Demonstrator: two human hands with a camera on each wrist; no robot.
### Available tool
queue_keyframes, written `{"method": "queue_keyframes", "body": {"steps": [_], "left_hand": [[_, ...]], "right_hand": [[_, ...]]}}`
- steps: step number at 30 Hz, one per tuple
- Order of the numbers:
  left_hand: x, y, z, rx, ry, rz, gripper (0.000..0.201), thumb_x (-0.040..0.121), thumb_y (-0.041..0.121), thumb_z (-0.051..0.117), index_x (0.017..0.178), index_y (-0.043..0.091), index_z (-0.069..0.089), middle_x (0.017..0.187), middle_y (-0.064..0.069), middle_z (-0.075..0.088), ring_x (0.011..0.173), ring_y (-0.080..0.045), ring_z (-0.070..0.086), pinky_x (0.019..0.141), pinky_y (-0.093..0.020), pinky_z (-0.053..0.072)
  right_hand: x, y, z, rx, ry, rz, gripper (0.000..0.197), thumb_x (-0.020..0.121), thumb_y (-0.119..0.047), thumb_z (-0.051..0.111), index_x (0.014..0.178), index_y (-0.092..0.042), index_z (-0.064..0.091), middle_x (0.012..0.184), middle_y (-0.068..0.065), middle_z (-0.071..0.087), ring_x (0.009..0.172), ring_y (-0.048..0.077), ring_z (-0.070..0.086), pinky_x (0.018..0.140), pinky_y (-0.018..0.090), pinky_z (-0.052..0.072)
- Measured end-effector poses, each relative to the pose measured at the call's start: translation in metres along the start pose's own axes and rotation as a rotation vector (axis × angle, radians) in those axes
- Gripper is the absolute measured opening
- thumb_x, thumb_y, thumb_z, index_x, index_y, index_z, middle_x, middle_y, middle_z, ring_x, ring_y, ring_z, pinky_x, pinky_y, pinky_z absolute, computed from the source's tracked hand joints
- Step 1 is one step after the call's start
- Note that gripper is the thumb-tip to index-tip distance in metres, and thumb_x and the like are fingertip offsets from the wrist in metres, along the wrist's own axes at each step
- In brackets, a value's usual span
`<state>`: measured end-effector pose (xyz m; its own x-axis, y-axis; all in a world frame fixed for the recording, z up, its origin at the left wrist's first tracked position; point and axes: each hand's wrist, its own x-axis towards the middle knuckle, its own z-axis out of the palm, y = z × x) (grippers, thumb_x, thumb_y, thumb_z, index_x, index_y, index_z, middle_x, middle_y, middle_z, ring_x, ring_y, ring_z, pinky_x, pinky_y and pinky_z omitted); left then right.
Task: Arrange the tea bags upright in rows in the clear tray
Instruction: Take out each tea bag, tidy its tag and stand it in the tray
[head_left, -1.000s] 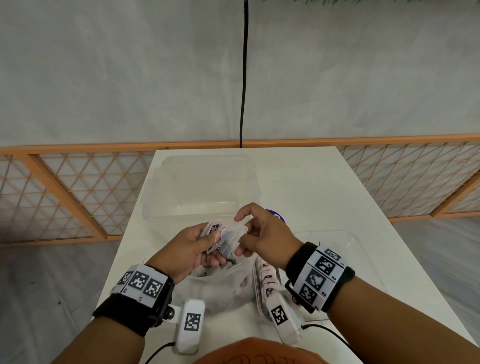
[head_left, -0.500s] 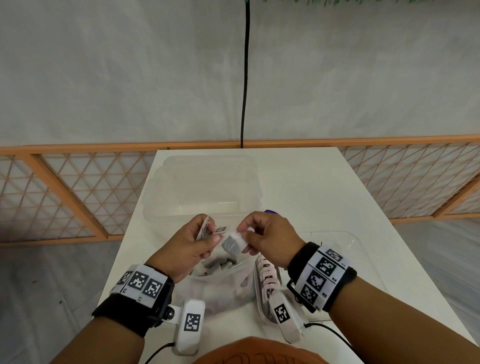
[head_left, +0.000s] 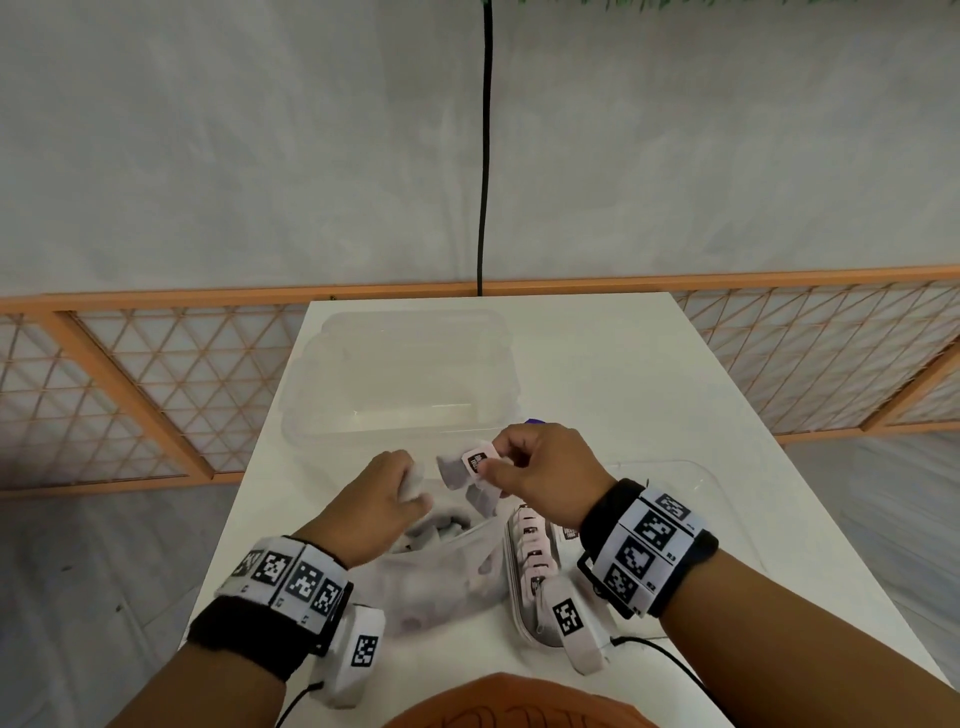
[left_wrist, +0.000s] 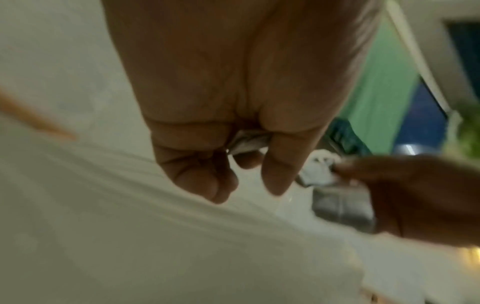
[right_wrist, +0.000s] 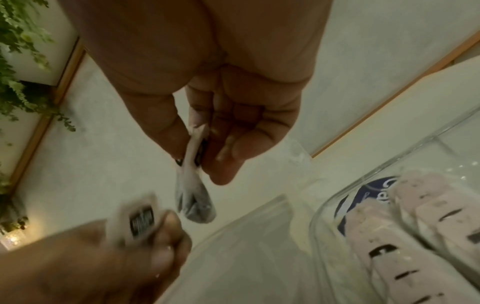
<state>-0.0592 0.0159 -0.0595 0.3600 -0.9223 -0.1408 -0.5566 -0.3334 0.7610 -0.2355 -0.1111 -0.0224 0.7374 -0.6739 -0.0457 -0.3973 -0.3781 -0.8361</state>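
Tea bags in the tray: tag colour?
Pale pink with black print, on the tea bags in the tray; clearest in the right wrist view.

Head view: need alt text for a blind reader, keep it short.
Over a white table, the right hand pinches a tea bag by its tag while the left hand holds another above a plastic bag of tea bags. A row of tea bags stands in the clear tray under the right wrist.

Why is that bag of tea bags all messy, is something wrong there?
Nothing looks broken or spilled. The loose tea bags lie jumbled in the plastic bag because they aren't sorted yet. The row in the clear tray stands neatly. Each hand, left hand and right hand, holds a tea bag.
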Motion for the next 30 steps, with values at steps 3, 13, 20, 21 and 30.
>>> {"method": "queue_keyframes", "body": {"steps": [3,13,20,21,30], "left_hand": [[-0.005,-0.007,0.0,0.192,-0.047,0.043,0.024,0.079,0.024,0.07,0.089,0.024,0.048,0.096,0.009,0.05,0.087,-0.012,0.051,0.077,-0.025,0.045],[-0.01,0.027,-0.001,-0.271,-0.022,0.135,0.032,0.068,0.049,0.072,0.097,0.034,0.07,0.098,0.008,0.072,0.088,-0.012,0.067,0.075,-0.02,0.051],[-0.008,0.037,-0.003,-0.618,-0.006,0.07,0.024,0.073,0.02,0.067,0.085,0.0,0.063,0.068,-0.004,0.067,0.06,-0.013,0.059,0.056,-0.022,0.048],[-0.008,0.037,-0.004,-0.661,-0.024,0.065,0.022,0.075,0.018,0.066,0.086,0.0,0.062,0.068,-0.004,0.066,0.059,-0.012,0.057,0.056,-0.021,0.048],[-0.006,0.04,-0.004,-0.655,0.2,-0.015,0.015,0.087,0.003,0.064,0.073,0.005,0.06,0.069,-0.01,0.069,0.059,-0.019,0.061,0.056,-0.025,0.051]], "right_hand": [[-0.001,0.003,-0.004,-0.005,-0.003,0.011,0.018,0.085,-0.027,0.069,0.071,-0.019,0.062,0.06,-0.008,0.059,0.063,0.01,0.069,0.062,0.021,0.047],[-0.006,-0.008,-0.005,-0.145,-0.124,-0.209,0.008,0.084,-0.027,0.071,0.079,-0.022,0.067,0.06,-0.013,0.054,0.058,0.002,0.05,0.056,0.012,0.035],[-0.01,-0.014,-0.015,0.264,-0.316,-0.143,0.036,0.078,0.006,0.063,0.103,-0.019,0.068,0.083,0.007,0.071,0.074,0.013,0.062,0.071,0.024,0.05],[-0.011,-0.015,-0.018,0.294,-0.335,-0.139,0.042,0.079,0.012,0.06,0.106,-0.019,0.067,0.084,0.001,0.072,0.076,0.012,0.064,0.073,0.022,0.05],[-0.013,-0.021,-0.021,0.038,-0.122,-0.185,0.017,0.084,-0.021,0.073,0.076,-0.033,0.064,0.077,-0.01,0.067,0.074,0.009,0.065,0.069,0.025,0.05]]}}
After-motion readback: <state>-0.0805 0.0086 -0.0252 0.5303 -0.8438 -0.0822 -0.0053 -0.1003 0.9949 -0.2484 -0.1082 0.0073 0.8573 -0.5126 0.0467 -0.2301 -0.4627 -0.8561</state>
